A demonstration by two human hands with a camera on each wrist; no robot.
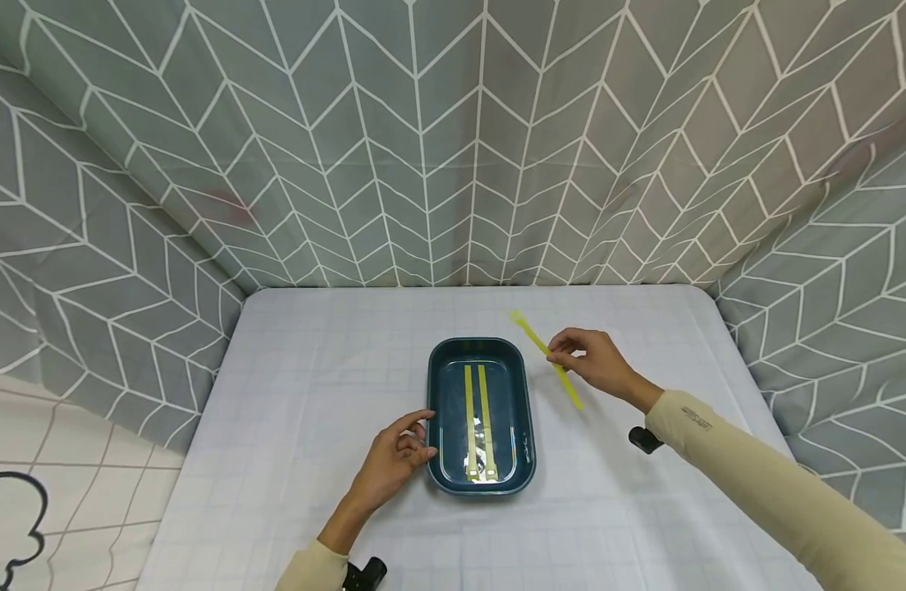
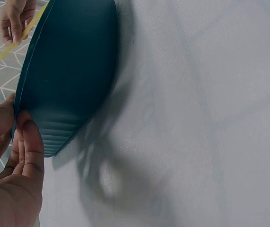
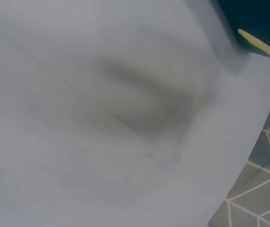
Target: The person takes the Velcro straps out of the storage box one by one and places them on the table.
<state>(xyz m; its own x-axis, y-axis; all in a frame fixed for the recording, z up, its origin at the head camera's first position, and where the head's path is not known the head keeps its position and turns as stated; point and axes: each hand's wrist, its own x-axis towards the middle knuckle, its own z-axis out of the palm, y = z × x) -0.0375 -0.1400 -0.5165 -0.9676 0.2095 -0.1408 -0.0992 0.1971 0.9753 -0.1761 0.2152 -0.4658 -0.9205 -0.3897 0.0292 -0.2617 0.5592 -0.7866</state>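
Observation:
A dark teal rectangular tray [image 1: 446, 386] stands on the white-covered table. Inside it, two yellow cable ties [image 1: 469, 419] lie lengthwise side by side, their square heads toward the near end. My left hand [image 1: 390, 464] pinches the tray's left rim between thumb and fingers, which the left wrist view shows close up. To the right of the tray, my right hand [image 1: 599, 361] pinches another yellow cable tie [image 1: 533, 332] near its middle, above the table. That tie slants, with its wider end pointing away. In the right wrist view, only part of the tie [image 3: 262, 46] shows beside the tray.
The white tablecloth [image 1: 320, 369] surrounds the tray on all sides. Grey curtains [image 1: 453, 164] with white chevron lines hang behind and beside the table. A black wrist camera [image 1: 366, 573] sits at the left cuff, another [image 1: 645, 440] at the right.

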